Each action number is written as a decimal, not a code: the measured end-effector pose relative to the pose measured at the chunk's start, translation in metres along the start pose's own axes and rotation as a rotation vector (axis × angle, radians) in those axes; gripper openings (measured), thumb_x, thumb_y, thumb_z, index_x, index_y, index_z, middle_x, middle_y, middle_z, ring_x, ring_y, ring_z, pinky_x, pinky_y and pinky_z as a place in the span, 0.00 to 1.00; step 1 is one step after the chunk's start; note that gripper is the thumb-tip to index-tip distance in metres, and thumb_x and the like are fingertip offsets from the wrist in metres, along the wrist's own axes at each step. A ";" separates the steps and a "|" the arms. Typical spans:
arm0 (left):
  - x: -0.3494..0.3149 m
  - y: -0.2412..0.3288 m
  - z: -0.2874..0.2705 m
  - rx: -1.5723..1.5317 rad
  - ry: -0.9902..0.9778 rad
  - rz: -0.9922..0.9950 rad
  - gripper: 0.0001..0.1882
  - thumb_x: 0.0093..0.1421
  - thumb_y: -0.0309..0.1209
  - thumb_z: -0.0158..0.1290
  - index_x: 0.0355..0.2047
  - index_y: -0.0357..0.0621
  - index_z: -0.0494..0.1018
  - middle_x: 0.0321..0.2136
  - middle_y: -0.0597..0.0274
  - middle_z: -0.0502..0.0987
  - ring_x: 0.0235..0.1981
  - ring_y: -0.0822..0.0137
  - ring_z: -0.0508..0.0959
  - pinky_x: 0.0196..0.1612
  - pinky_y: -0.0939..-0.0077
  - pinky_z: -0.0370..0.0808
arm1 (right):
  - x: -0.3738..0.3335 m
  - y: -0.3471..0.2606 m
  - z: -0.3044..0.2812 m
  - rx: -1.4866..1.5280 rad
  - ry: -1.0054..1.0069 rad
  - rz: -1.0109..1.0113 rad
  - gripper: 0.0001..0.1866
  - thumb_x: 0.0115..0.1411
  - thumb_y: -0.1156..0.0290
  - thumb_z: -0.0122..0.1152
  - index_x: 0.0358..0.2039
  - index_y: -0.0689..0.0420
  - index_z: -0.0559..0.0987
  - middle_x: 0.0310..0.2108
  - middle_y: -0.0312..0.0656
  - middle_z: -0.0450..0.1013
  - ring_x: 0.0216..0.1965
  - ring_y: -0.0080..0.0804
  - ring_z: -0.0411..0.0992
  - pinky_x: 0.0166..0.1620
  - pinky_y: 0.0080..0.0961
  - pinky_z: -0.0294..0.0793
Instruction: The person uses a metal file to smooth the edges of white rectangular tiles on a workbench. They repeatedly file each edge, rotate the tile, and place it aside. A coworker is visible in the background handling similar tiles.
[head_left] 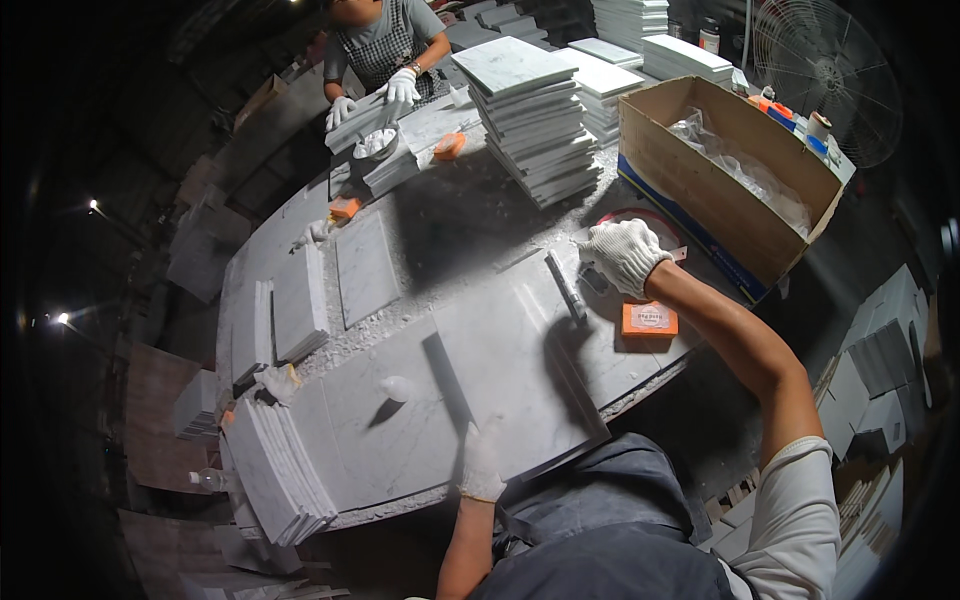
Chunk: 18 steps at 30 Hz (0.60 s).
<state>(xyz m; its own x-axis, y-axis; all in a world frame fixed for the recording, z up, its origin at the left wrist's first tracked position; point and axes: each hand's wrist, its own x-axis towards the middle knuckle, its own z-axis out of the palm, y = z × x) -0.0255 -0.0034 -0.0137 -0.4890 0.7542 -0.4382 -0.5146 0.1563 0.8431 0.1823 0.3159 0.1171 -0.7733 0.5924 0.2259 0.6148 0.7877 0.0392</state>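
My left hand [482,463], in a white knit glove, grips the near left edge of a white-grey marble tile [525,370] in front of me. Over the right end of the table is my right hand [628,256], also gloved, its fingers closed. A pale end with a hole sticks out past its wrist side, and something dark and flat shows under the fingers; what it holds is unclear. Just left of that hand a dark, narrow bar-shaped tool [566,285] lies on the marble. An orange hand-pad block [649,320] sits below the right hand.
Tall tile stacks [530,120] and an open cardboard box [720,180] with clear plastic stand beyond. Several tiles [280,470] lean at the left. A small white bottle [397,388] rests on marble. Across the table, a co-worker's gloved hands [402,86] touch a slab. A fan [830,75] stands far right.
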 end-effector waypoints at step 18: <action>-0.016 0.013 0.011 -0.100 -0.014 -0.055 0.17 0.70 0.32 0.53 0.56 0.40 0.68 0.44 0.56 0.76 0.41 0.63 0.80 0.41 0.64 0.82 | -0.033 0.003 -0.061 0.202 0.240 -0.030 0.06 0.61 0.69 0.58 0.38 0.51 0.81 0.33 0.44 0.79 0.32 0.43 0.81 0.32 0.38 0.79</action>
<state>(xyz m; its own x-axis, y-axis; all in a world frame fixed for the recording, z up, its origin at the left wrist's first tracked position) -0.0169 -0.0058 0.0080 -0.4486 0.7550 -0.4783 -0.6086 0.1339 0.7821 0.2187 0.2886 0.1688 -0.7173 0.5302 0.4521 0.5305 0.8362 -0.1390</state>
